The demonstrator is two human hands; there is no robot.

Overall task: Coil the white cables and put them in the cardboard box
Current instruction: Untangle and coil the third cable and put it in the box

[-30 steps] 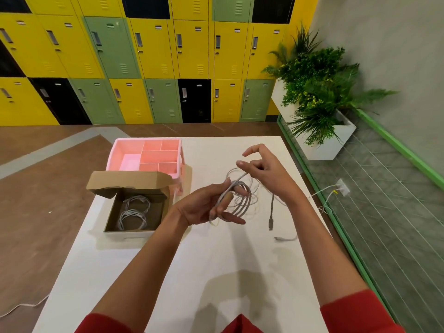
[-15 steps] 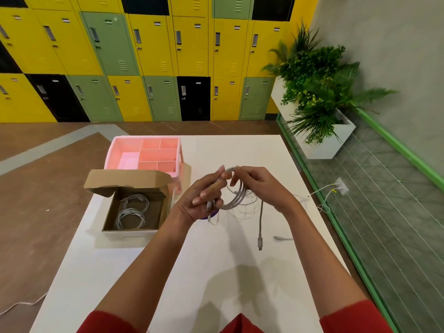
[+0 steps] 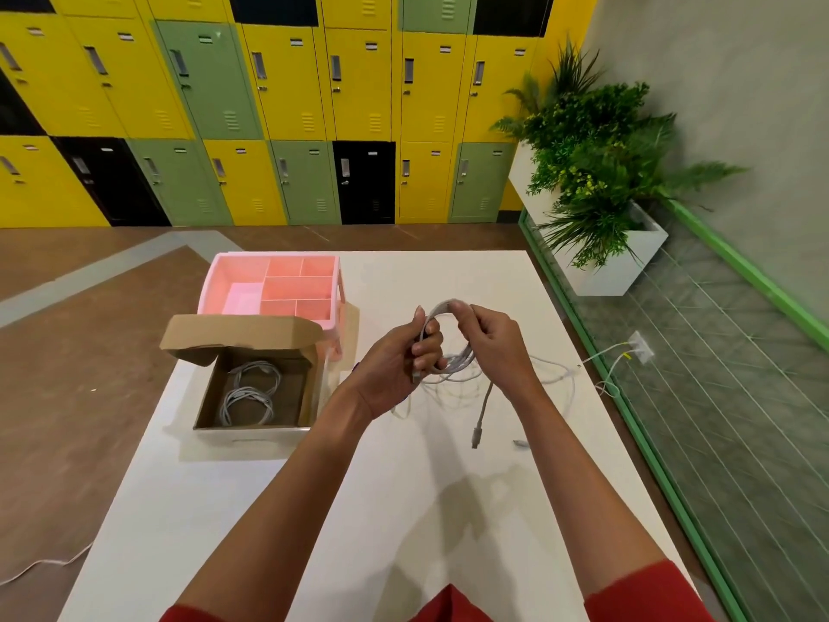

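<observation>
Left hand (image 3: 394,365) grips the coil (image 3: 462,363), right hand (image 3: 493,338) pinches its top. I'd wrap that dangling tail (image 3: 482,410) in snug, same loop size.

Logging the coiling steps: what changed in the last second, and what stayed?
The right hand, raised apart a second ago, came in and now grips the top of the white cable coil beside the left hand, which kept holding it. Cardboard box, coiled cables inside and pink organizer stayed put.

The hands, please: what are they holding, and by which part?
Both hold a white cable coil: left hand grips one side, right hand pinches its top; plug end dangles.
</observation>
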